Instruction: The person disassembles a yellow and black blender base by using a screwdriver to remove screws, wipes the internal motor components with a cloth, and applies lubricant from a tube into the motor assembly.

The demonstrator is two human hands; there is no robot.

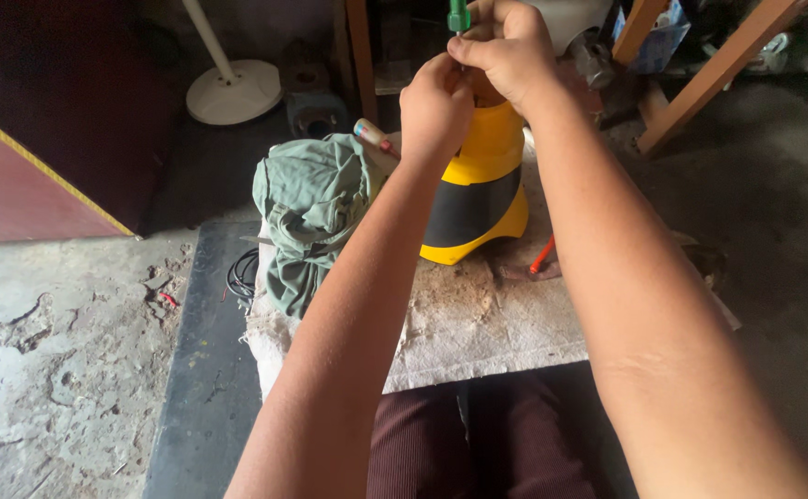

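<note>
Around me the concrete floor [62, 370] is cracked and dusty, darker on my right. A red panel with a yellow edge [16, 185] stands to my left. Ahead sit a white round stand base [235, 92] and slanted wooden legs [718, 65]. Daylight is soft.

Soft daylight falls from about one o'clock, brightening the concrete floor [62, 370] at eight o'clock, while the eleven o'clock corner sinks into deep shadow. Forearms stretch with wide-angle distortion toward six o'clock; focus is fairly sharp, without glare.
</note>
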